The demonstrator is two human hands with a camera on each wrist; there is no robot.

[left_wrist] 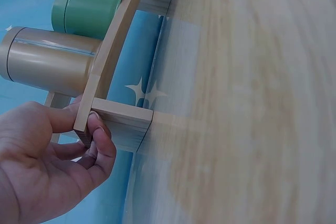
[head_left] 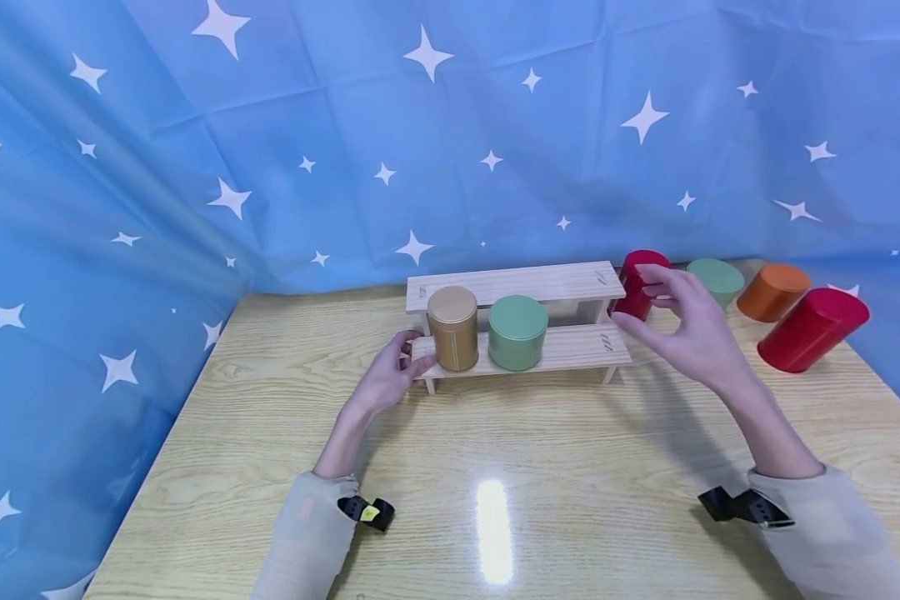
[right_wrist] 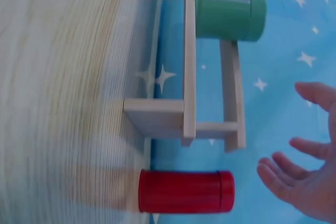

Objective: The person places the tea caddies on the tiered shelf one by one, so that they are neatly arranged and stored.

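A two-tier wooden shelf (head_left: pixel 570 348) stands toward the back of the table. My left hand (head_left: pixel 392 372) grips the left end of its lower board, fingers curled around the edge in the left wrist view. On that lower board stand a gold canister (head_left: pixel 453 329) and, to its right, a shorter green canister (head_left: pixel 518 333). My right hand (head_left: pixel 692 323) is raised beyond the shelf's right end, fingers spread and holding nothing. Behind it, a red canister (right_wrist: pixel 181 191) stands upright on the table beside the shelf, partly covered by the hand in the head view.
Right of the right hand are another green canister (head_left: pixel 716 279), an orange canister (head_left: pixel 774 292) and a second tall red canister (head_left: pixel 813 330). A blue curtain (head_left: pixel 495 125) with white stars hangs behind the wooden table (head_left: pixel 570 467).
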